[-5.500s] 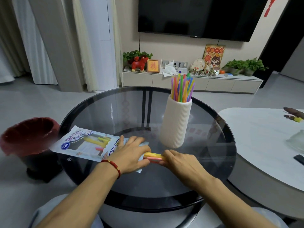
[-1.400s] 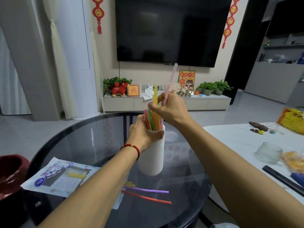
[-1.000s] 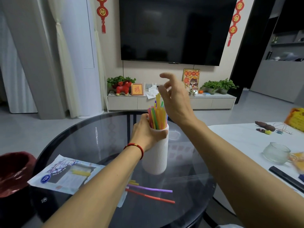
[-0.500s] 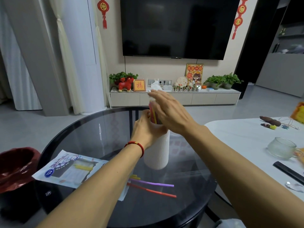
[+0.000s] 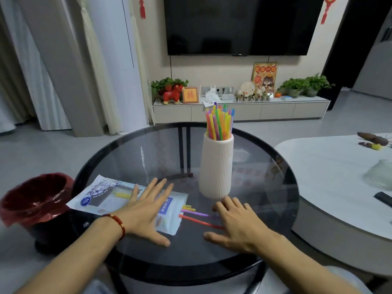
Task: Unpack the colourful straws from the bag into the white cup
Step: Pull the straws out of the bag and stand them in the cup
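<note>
Left hand (image 5: 146,211) flat on bag (image 5: 110,198), right hand (image 5: 235,223) spread over loose straws (image 5: 197,217), cup (image 5: 216,166) upright on counter (image 5: 275,187).

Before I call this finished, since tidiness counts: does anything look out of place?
Yes. A purple straw, a red straw and short yellow straw ends lie loose on the round glass table, between the printed plastic bag and the ribbed white cup.

Ribbed white cup (image 5: 216,166) holds rainbow-coloured straws (image 5: 219,124); dark red bin (image 5: 36,200).
</note>
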